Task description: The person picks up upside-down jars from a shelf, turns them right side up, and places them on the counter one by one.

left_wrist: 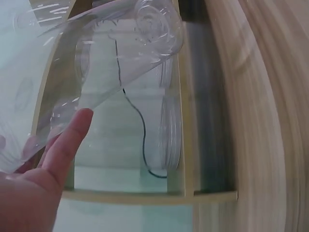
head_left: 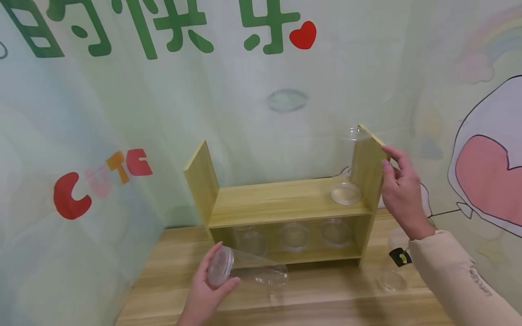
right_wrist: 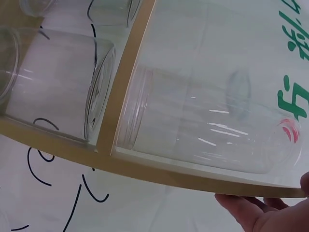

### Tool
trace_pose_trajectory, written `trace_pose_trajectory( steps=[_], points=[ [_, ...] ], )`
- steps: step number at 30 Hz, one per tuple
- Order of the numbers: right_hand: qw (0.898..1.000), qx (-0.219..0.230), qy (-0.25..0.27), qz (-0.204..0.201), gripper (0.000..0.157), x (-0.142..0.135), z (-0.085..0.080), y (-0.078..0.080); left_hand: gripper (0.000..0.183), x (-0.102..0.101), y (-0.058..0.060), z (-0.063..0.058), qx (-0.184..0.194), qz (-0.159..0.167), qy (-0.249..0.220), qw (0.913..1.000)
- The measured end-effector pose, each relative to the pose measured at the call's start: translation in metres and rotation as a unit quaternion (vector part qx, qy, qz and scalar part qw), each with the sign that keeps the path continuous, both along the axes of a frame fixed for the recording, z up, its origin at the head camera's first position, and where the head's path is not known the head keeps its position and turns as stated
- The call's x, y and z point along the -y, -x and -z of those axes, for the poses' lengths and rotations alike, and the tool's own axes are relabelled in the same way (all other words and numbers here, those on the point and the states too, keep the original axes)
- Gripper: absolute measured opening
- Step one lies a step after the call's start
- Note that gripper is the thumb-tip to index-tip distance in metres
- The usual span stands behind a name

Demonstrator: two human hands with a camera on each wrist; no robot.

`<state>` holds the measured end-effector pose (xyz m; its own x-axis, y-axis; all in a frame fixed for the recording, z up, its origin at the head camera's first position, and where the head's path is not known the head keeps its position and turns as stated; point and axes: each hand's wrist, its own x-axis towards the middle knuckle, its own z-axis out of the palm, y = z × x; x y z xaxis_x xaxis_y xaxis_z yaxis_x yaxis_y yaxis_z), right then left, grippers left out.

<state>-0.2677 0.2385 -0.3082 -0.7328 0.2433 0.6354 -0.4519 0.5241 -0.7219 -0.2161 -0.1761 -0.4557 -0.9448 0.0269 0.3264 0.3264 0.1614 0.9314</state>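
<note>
The person stands at a wooden table (head_left: 326, 294) with a small two-tier wooden shelf (head_left: 281, 199) pushed against a decorated backdrop. Their left hand (head_left: 205, 294) grips a clear plastic cup (head_left: 248, 269) by its wide mouth end, thumb and fingers curled round the rim, the cup lying on its side just in front of the shelf's lower tier. Their right hand (head_left: 401, 190) rests at the shelf's right side panel, fingers lightly bent against the upper edge of the board, holding nothing else that I can see.

As for progress, one tall clear cup (head_left: 348, 167) already stands upside down on the upper tier, tight against the right panel, and three more cups (head_left: 293, 235) sit in the lower tier. The upper tier has bare board to the left of its single cup. Another cup or two (head_left: 391, 276) wait on the table right of the shelf, though they are so transparent the count is hard to be sure of. So I judge the stocking to be around halfway, with the cup in hand and the loose ones yet to be placed.

The backdrop carries "CUTE" (head_left: 102, 181) in red, pink and orange letters, large green Chinese characters (head_left: 163, 25) across the top, partly cropped, and a red heart (head_left: 303, 35). The cream sleeve (head_left: 469, 280) bears small lettering too blurred to read.
</note>
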Motion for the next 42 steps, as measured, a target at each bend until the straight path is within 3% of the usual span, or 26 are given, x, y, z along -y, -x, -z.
trace_pose_trajectory(
  steps=[7,16,25,30,33,38,40,42],
  points=[
    [0.999,-0.018,-0.004,0.027,0.038,-0.003,0.002,0.002,0.083,0.027,-0.001,-0.016,-0.006,0.001,0.059,0.9982],
    [0.994,-0.057,-0.045,0.085,0.035,-0.009,-0.001,0.005,0.082,0.058,0.013,-0.012,-0.020,-0.005,0.117,0.9929],
    [0.992,-0.090,-0.048,0.073,0.039,-0.010,0.003,0.009,0.079,0.079,0.021,-0.015,-0.025,0.017,0.156,0.9873],
    [0.993,-0.081,-0.048,0.066,0.039,-0.009,0.005,0.010,0.076,0.096,0.027,-0.020,-0.070,0.011,0.224,0.9720],
    [0.993,-0.080,-0.050,0.069,0.038,-0.009,0.004,0.009,0.075,0.103,0.033,-0.024,-0.089,0.016,0.272,0.9580],
    [0.993,-0.073,-0.059,0.066,0.037,-0.009,0.003,0.008,0.076,0.110,0.038,-0.026,-0.118,-0.002,0.344,0.9316],
    [0.994,-0.070,-0.058,0.064,0.038,-0.009,0.003,0.008,0.078,0.111,0.039,-0.025,-0.118,-0.009,0.360,0.9255],
    [0.994,-0.069,-0.057,0.065,0.038,-0.009,0.004,0.008,0.079,0.112,0.040,-0.023,-0.109,-0.007,0.362,0.9258]
  ],
)
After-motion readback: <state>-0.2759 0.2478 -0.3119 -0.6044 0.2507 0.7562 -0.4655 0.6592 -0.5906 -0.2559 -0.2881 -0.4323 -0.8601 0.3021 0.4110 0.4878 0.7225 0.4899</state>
